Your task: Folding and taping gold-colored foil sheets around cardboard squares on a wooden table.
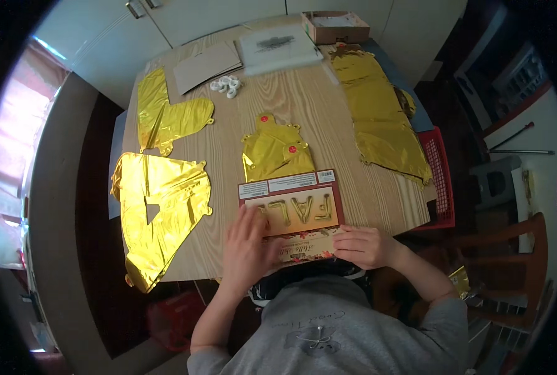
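A printed card with a red border and a picture of gold letter balloons lies at the table's near edge, with a cream, leaf-patterned panel along its near side. My right hand grips the panel's right end between thumb and fingers. Over the card's left part rests my left hand, fingers stretched across it and thumb apart, slightly blurred. Just beyond the card, a folded gold foil balloon with two red round stickers lies flat, its near edge touching or tucked under the card.
Flat gold foil balloons lie at the left, near left and right of the wooden table. Toward the back are grey cardboard sheets, small white rolls, a clear plastic sheet and a cardboard box.
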Tool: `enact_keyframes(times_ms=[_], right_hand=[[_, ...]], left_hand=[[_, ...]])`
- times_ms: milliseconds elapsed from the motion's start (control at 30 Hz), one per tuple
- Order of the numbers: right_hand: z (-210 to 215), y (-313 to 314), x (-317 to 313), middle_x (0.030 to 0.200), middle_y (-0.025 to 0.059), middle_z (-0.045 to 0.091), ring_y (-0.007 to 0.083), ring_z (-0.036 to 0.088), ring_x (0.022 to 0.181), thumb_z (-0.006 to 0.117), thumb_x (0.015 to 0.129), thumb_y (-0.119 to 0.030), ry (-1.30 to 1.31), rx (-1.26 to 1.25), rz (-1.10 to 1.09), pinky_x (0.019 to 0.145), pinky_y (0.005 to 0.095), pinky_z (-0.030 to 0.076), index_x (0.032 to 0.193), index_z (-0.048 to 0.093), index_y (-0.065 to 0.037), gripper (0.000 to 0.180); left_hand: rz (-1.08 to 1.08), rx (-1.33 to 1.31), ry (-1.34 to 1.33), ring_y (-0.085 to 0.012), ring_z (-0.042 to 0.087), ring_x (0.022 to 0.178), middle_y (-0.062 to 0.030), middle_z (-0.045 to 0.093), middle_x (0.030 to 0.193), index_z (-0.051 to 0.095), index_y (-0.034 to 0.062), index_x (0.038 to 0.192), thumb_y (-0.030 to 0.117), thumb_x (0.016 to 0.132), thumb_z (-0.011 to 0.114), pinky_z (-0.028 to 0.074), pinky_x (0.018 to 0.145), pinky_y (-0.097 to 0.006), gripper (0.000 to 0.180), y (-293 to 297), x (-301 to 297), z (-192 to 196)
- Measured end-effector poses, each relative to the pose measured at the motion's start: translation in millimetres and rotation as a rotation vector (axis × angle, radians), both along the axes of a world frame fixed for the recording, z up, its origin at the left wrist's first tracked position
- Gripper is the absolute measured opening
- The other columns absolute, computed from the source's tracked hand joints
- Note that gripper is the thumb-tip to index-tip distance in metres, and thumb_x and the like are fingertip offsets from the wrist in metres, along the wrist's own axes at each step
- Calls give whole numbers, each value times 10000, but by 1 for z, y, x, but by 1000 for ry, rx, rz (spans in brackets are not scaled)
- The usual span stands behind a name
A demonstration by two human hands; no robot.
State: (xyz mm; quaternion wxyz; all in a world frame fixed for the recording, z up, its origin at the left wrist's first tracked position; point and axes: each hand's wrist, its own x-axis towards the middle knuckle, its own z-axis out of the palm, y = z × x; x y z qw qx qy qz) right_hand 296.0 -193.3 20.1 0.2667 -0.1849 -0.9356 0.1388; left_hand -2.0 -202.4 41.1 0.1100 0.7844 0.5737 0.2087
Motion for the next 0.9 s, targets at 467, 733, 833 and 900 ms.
enact_keyframes(times_ms=[467,733,833,900], right_hand=[[17,16,-7,1057,102,630,263,616,1052,655,794,-95,39,-179,-45,956,420,495,970,654,-53,181],[20,130,-40,1129,168,612,324,603,1045,659,832,-191,123,-478,-526,889,392,485,1174,586,-23,388],[8,179,-62,1215,191,556,308,557,1122,703,804,-221,109,-689,-533,935,377,462,1265,512,-7,543],[23,189,-80,1240,175,522,259,528,1146,730,800,-215,-75,-696,-600,969,343,444,1310,470,4,613]], left_hand=[[-258,-52,233,-450,180,1419,-198,290,1519,386,181,1457,659,836,513,114,1131,-600,794,25,19,-11],[-246,-48,239,-458,188,1413,-199,294,1518,399,181,1452,650,846,499,115,1131,-594,773,24,20,-9],[-234,-45,248,-461,187,1413,-200,297,1516,401,181,1451,650,846,499,115,1130,-593,772,23,19,-10],[-232,-49,251,-460,185,1414,-199,297,1516,399,181,1453,653,846,495,112,1131,-592,775,23,19,-10]])
